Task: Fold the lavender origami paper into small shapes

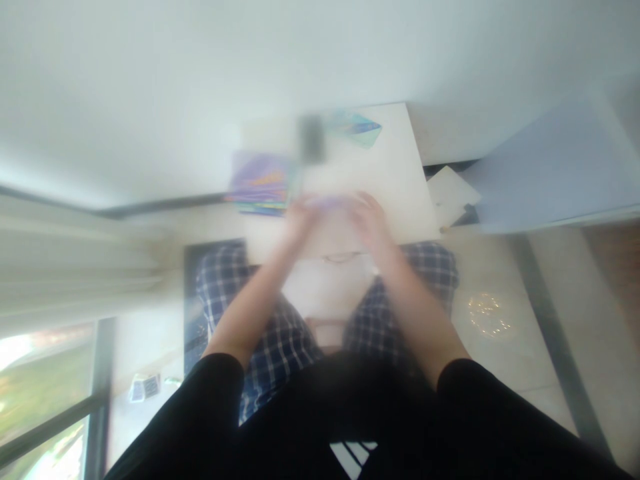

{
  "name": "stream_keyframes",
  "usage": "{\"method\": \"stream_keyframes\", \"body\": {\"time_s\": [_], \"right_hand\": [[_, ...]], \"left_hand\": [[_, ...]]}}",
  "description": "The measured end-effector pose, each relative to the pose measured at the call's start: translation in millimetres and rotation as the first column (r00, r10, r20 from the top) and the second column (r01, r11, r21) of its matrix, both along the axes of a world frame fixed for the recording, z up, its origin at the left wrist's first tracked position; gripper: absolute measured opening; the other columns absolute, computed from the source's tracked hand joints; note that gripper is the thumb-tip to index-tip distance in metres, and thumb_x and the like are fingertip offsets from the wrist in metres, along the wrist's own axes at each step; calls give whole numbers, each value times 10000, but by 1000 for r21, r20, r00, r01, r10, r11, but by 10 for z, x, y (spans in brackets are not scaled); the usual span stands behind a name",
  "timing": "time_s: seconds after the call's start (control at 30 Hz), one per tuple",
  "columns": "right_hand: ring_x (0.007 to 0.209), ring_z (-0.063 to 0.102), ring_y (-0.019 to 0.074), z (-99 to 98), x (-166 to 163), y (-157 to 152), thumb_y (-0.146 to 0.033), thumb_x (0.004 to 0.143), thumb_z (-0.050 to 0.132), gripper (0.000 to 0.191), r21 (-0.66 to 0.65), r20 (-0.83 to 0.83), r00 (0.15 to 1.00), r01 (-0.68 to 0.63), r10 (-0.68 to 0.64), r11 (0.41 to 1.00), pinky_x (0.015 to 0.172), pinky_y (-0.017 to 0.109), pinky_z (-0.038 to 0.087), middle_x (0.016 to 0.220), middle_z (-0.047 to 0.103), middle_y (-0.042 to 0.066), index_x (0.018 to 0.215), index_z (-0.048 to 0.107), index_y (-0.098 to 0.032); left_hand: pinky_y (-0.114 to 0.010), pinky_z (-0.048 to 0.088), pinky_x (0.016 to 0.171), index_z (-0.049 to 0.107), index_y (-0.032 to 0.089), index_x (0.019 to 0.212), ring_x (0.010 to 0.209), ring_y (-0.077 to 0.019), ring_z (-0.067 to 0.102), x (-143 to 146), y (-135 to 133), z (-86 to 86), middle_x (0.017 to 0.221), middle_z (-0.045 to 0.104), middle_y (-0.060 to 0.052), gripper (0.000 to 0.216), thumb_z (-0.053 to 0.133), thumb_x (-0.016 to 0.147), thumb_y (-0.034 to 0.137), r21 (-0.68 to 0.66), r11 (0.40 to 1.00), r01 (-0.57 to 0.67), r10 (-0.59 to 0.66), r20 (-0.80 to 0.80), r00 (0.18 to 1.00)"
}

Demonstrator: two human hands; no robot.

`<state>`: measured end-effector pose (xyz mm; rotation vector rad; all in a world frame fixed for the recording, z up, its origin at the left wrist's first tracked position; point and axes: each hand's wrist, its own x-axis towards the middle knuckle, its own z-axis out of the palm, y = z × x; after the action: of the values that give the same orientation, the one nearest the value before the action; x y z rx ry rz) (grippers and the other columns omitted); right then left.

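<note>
My left hand (301,217) and my right hand (367,215) are over the white table (395,180), a short way apart. Between them is a thin, pale purple item (334,200), its ends at my curled fingers. Blur hides its exact kind and most finger detail. Just left of my left hand lies a stack of purple, flat printed sheets or packets (260,180) with orange and blue markings. Farther back, a blurred dark grey block (312,139) sits on the tabletop, with teal flat sheets or packets (365,129) to its right.
The table backs onto a pale wall (320,53). My knees in checked trousers (425,273) are at its front edge. At the right are a white panel (450,193) and a large greyish board (555,167). Small cards (145,387) lie at the lower left, near a window (45,387).
</note>
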<state>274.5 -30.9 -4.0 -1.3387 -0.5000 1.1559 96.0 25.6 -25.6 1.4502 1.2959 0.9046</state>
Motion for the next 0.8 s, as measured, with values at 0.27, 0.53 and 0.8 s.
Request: {"method": "stream_keyframes", "body": {"time_s": [0.27,0.53,0.8], "right_hand": [[1066,730,200,45,7,-19,-298,750,721,373,55,-17,996,-85,86,995,982,425,588,1048,767,37,1069,531,-263],[976,719,209,82,-6,-26,-379,632,829,416,95,330,942,-102,65,990,996,409,567,954,757,11,979,642,-244],[1033,732,243,84,-75,-78,-358,770,722,232,97,529,842,-187,108,978,1026,398,548,999,794,60,931,747,-192]], "left_hand": [[-361,521,1040,679,265,1089,1121,-197,682,-8,-30,-31,1188,730,-41,229,572,911,361,-9,993,115,-113,86,990],[-358,561,925,679,223,952,978,-210,696,65,-127,272,1009,745,-54,198,727,826,367,-49,998,51,-53,-48,997],[-380,549,993,722,199,1051,1088,-257,697,84,-184,322,1108,764,-75,281,669,868,406,-24,999,49,-51,-82,995]]}}
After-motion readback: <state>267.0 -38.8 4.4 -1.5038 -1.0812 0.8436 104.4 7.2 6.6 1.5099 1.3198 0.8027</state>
